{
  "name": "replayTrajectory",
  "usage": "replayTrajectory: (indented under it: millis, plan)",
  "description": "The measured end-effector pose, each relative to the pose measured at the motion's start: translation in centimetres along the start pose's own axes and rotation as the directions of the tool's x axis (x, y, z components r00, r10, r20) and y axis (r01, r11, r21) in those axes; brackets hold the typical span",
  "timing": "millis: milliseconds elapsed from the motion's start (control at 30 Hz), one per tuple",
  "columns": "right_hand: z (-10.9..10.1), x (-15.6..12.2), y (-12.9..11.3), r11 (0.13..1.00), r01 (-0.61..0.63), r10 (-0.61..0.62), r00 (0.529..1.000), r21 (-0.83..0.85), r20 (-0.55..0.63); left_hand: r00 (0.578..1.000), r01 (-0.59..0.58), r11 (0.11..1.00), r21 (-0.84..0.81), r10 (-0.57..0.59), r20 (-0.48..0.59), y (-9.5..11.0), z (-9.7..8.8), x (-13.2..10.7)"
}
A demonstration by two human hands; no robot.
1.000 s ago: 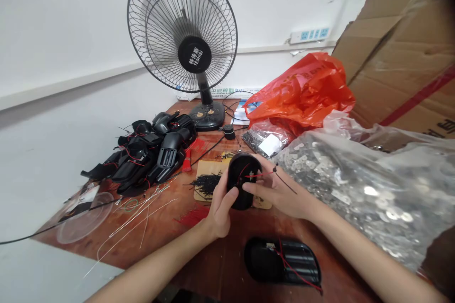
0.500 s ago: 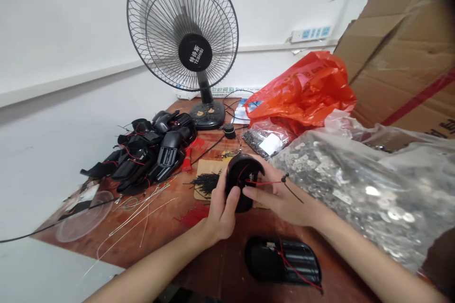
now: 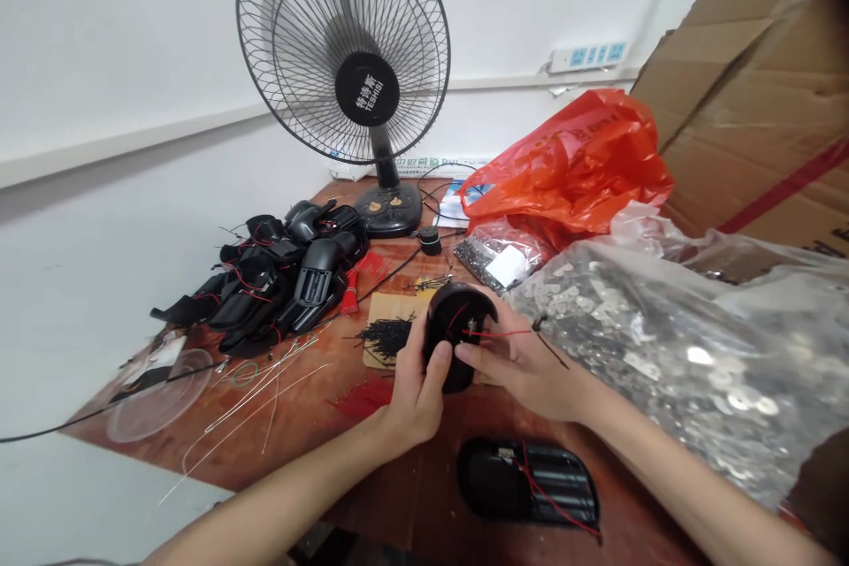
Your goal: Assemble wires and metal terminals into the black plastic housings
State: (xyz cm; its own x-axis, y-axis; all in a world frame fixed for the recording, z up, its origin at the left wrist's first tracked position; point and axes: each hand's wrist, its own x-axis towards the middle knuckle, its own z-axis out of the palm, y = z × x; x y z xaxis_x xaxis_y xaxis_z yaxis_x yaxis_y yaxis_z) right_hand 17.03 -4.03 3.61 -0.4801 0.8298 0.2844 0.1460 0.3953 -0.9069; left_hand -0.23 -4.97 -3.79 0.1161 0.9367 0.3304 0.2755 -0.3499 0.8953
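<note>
Between my two hands is a black plastic housing (image 3: 457, 309), its hollow side facing me. A small metal part and a red wire (image 3: 500, 334) show in it; the wire runs out to the right and ends in a black tip. My left hand (image 3: 419, 380) grips the housing's left side, thumb on the front edge. Around its right side is my right hand (image 3: 521, 363), with a finger or thumb at the inside near the wire. A second black housing (image 3: 494, 491) with battery slots and red wires lies on the table below my hands.
Several black housings (image 3: 265, 283) are heaped at the left. Behind my left hand lie short black wires (image 3: 388, 338) on cardboard. A fan (image 3: 368, 88) stands at the back. On the right are a bag of metal discs (image 3: 669, 354), an orange plastic bag (image 3: 577, 168) and a carton (image 3: 762, 88).
The camera view has shifted slightly. Both hands keep their hold on the black housing, which is almost unchanged in pose.
</note>
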Motion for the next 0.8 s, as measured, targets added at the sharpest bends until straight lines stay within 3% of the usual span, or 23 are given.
replayTrajectory:
  millis: [367,533,633,800]
  plan:
    - [0.4,0.2,1.1,0.966,-0.114,0.121,0.993,0.231,-0.013,0.999,0.040,0.999,0.024,-0.040,0.002,0.2,0.0,0.7]
    - [-0.1,0.5,1.1,0.936,-0.157,0.135,0.987,0.314,0.091,0.984,0.173,0.981,-0.094,-0.168,0.057,1.3,-0.1,1.2]
    - [-0.2,0.5,1.4,0.923,-0.157,0.137,0.987,0.350,0.083,0.971,0.232,0.960,-0.158,-0.219,0.097,2.0,-0.1,1.4]
    - [-0.1,0.7,1.5,0.897,-0.162,0.140,0.987,0.411,0.083,0.960,0.280,0.938,-0.205,-0.273,0.062,1.7,-0.1,1.5]
